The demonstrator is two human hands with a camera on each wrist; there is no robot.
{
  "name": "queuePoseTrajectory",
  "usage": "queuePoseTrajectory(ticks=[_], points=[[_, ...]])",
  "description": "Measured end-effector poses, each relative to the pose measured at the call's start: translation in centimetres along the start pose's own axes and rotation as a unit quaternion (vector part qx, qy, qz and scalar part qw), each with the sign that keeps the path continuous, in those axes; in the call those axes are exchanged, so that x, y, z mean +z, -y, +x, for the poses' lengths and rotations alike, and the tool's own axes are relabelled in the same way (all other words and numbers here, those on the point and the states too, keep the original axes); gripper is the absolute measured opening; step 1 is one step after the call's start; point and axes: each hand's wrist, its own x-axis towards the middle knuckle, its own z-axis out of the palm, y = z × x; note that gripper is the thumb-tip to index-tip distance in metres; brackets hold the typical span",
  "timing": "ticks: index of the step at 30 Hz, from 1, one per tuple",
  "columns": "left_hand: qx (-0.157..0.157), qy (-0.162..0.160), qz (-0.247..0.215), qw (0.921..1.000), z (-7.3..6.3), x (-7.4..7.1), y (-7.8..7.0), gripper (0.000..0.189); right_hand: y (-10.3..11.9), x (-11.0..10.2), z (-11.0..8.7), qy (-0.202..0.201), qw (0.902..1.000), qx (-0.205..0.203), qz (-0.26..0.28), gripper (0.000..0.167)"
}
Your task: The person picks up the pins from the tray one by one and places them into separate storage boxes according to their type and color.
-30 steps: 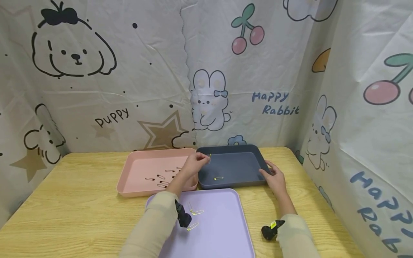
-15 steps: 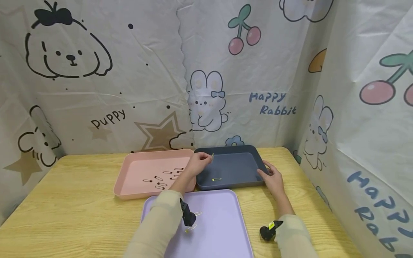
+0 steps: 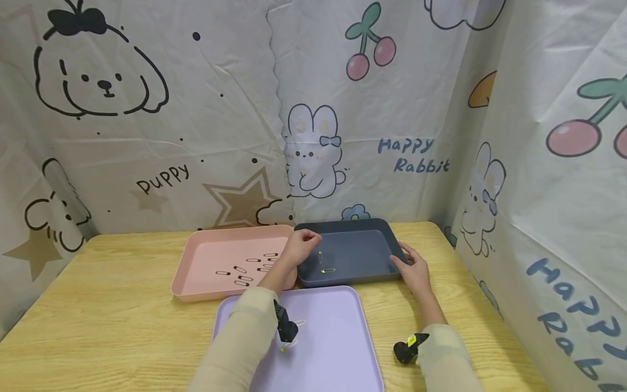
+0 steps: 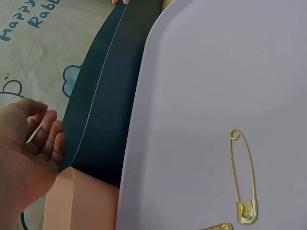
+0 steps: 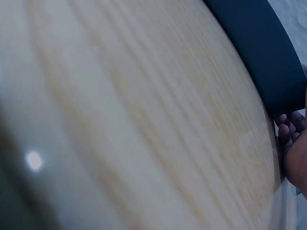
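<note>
My left hand (image 3: 300, 246) hovers over the left side of the dark blue tray (image 3: 362, 275), fingers loosely curled with nothing between them. Just below its fingertips is a yellow safety pin (image 3: 320, 257), and another yellow safety pin (image 3: 328, 270) lies nearer the tray's front. At the tray's right wall, my right hand (image 3: 415, 272) grips the rim, thumb on the inner side and fingers outside. In the left wrist view, a large gold safety pin (image 4: 247, 182) lies closed on the purple tray (image 4: 206, 72), with part of a second one at the bottom edge.
Left of the dark tray stands a pink tray (image 3: 196, 256) holding several dark-ended safety pins (image 3: 240, 269). The purple tray sits in front, partly under my left forearm. All rest on a wooden table (image 3: 108, 305), with a printed cloth (image 3: 235, 125) hanging behind.
My left hand has let go of the yellow safety pin it pinched; that pin is now lower, inside the dark tray. My right hand stays on the tray's rim.
</note>
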Motion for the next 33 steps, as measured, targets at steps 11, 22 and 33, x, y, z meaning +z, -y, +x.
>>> queuePoseTrajectory(ticks=[11, 22, 33], points=[[0.018, 0.014, -0.015, 0.9996, -0.4, -1.4, 0.0, 0.022, 0.0, 0.1, 0.1, -0.003, 1.0, -0.006, 0.001, 0.053], [0.039, 0.019, 0.011, 0.999, -1.4, -3.2, 0.3, 0.021, 0.4, 0.1, 0.0, -0.004, 1.0, -0.002, -0.007, 0.053], [0.064, 0.032, 0.03, 0.997, -2.6, -4.5, 0.2, 0.02, 0.4, -0.1, -0.3, 0.005, 1.0, 0.004, -0.008, 0.055]])
